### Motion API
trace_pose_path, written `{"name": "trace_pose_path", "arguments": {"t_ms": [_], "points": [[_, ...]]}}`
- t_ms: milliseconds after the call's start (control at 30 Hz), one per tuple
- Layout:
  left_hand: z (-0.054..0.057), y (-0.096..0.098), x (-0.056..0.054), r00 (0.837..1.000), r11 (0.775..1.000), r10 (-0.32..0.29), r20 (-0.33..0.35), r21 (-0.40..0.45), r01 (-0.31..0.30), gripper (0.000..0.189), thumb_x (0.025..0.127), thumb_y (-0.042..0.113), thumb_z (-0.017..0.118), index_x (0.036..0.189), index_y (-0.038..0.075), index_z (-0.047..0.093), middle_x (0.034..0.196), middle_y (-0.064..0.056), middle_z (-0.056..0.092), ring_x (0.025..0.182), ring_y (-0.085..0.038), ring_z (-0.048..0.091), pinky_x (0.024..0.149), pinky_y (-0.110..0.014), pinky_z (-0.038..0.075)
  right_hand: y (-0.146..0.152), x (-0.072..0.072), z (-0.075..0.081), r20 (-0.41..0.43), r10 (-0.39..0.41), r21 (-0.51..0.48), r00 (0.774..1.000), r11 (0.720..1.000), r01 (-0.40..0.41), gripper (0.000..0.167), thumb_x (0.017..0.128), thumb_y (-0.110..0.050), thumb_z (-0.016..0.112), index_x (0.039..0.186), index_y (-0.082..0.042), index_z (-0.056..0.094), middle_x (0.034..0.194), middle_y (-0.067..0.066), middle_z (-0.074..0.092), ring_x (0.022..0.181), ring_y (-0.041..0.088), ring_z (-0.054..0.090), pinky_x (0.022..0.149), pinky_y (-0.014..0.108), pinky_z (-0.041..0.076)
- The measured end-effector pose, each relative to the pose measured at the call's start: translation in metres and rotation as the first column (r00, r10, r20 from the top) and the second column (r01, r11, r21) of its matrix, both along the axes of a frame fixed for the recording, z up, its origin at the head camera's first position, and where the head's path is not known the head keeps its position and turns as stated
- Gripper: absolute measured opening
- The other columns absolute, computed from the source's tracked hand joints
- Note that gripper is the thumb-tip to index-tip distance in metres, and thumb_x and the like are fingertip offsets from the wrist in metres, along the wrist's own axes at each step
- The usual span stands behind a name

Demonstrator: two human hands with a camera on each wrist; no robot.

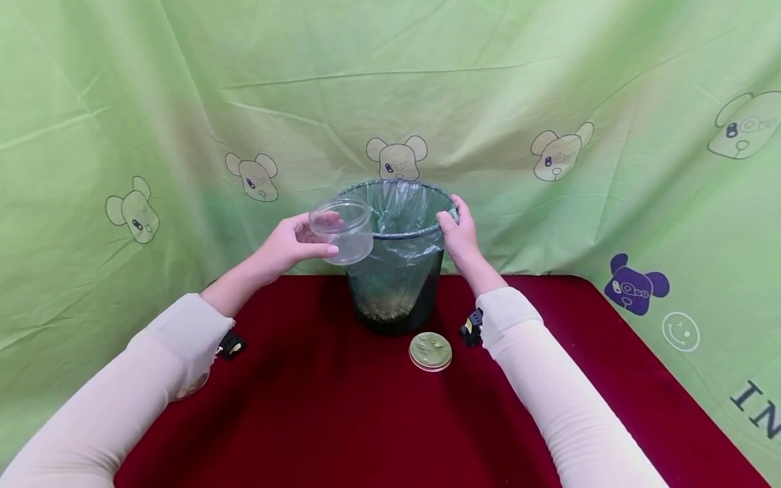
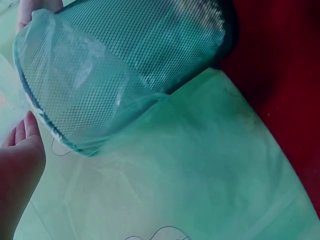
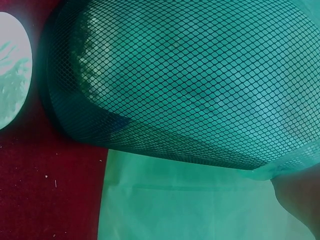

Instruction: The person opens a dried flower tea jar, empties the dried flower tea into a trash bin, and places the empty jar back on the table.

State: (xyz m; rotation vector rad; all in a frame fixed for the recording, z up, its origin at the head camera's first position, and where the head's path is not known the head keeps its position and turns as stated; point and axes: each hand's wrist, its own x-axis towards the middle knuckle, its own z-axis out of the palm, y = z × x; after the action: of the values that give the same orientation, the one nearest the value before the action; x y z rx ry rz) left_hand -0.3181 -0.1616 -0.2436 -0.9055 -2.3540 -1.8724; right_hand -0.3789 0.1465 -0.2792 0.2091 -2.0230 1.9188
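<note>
My left hand [image 1: 282, 249] holds a clear, round plastic jar [image 1: 352, 245] by its side, thumb at the front and fingers behind. The jar is tilted, its open mouth up, at the left of the bin's rim; I see nothing inside. A black mesh waste bin [image 1: 427, 281] stands upright, lined with a translucent plastic bag [image 1: 396, 207] folded over the rim. On the rim's right side, my right hand [image 1: 462, 234] grips with the thumb over the edge. Through the mesh, pale bits [image 3: 97, 60] show at the bin's bottom; their kind is unclear.
A round, flat disc [image 1: 430, 351] with a shiny, wrinkled top lies on the dark red tabletop [image 1: 342, 407] in front of the bin. Another round thing [image 1: 194, 386] is partly hidden by the left sleeve. Green printed cloth [image 1: 476, 88] hangs behind and at the sides.
</note>
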Motion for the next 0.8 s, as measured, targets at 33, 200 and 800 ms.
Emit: {"name": "trace_pose_path", "arguments": {"t_ms": [33, 200, 800], "points": [[-0.002, 0.0, 0.001, 1.0, 1.0, -0.01, 0.005, 0.006, 0.01, 0.059, 0.082, 0.0, 0.071, 0.137, -0.005, 0.049, 0.128, -0.015, 0.059, 0.109, -0.018, 0.061, 0.089, -0.028, 0.05, 0.0, 0.0, 0.0, 0.0, -0.001, 0.002, 1.0, 1.0, 0.001, 0.069, 0.09, -0.013, 0.05, 0.153, -0.006, 0.022, 0.147, 0.016, 0.034, 0.108, 0.022, 0.044, 0.098, 0.034, 0.039], [-0.012, -0.004, 0.007, 0.998, 0.998, -0.059, 0.009, 0.02, 0.059, 0.059, 0.081, -0.001, 0.07, 0.136, -0.005, 0.049, 0.129, -0.012, 0.058, 0.113, -0.019, 0.058, 0.091, -0.028, 0.049, 0.0, 0.0, -0.001, 0.002, -0.001, 0.001, 1.0, 1.0, 0.001, 0.07, 0.09, -0.013, 0.05, 0.153, -0.006, 0.022, 0.147, 0.016, 0.034, 0.108, 0.022, 0.043, 0.099, 0.034, 0.039], [-0.069, -0.029, 0.009, 0.996, 0.999, 0.033, 0.081, -0.03, -0.031, 0.062, 0.081, 0.001, 0.075, 0.136, -0.006, 0.048, 0.134, -0.023, 0.053, 0.112, -0.014, 0.058, 0.091, -0.024, 0.048, -0.001, -0.002, -0.001, -0.006, -0.003, -0.027, 1.0, 1.0, 0.003, 0.069, 0.089, -0.013, 0.05, 0.153, -0.006, 0.024, 0.144, 0.016, 0.037, 0.103, 0.019, 0.044, 0.094, 0.031, 0.04]]}}
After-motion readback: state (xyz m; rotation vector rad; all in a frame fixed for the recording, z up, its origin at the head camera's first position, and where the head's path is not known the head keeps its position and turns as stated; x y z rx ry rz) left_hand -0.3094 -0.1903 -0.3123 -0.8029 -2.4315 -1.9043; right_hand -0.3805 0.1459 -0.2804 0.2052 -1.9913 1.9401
